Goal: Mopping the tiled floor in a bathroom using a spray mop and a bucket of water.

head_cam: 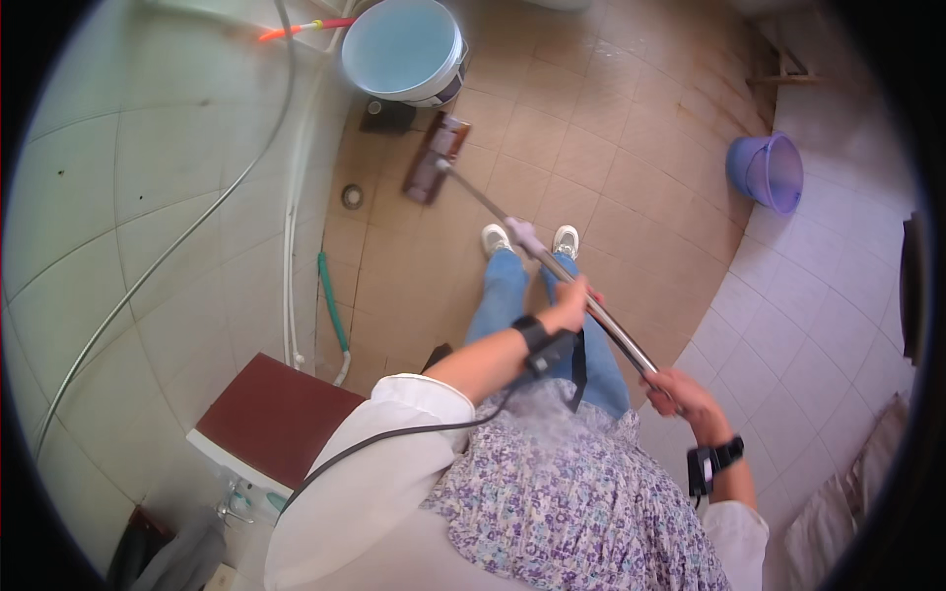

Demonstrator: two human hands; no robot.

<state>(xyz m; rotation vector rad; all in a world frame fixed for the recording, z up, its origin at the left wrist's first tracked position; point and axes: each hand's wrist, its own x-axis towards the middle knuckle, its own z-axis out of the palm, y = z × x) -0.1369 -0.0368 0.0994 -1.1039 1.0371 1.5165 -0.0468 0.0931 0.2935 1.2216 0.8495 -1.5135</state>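
Note:
Both my hands grip the metal handle (624, 336) of a flat mop. My left hand (570, 304) is wrapped around the middle of the pole, in front of my legs. Close to the pole's upper end, my right hand (680, 395) holds it at my right side. From there the handle slants away to the upper left, past a pale plastic collar (525, 235), to the flat mop head (427, 177). The head is slightly blurred and lies on the brown floor tiles (628, 192), near a white bucket (403, 52).
A round floor drain (352, 196) is left of the mop head. A green hose (332, 299) runs along the left wall. The purple bucket (765, 173) is by the right wall. A metal shower hose (199, 216) hangs at left, above a cabinet with a dark red top (284, 417).

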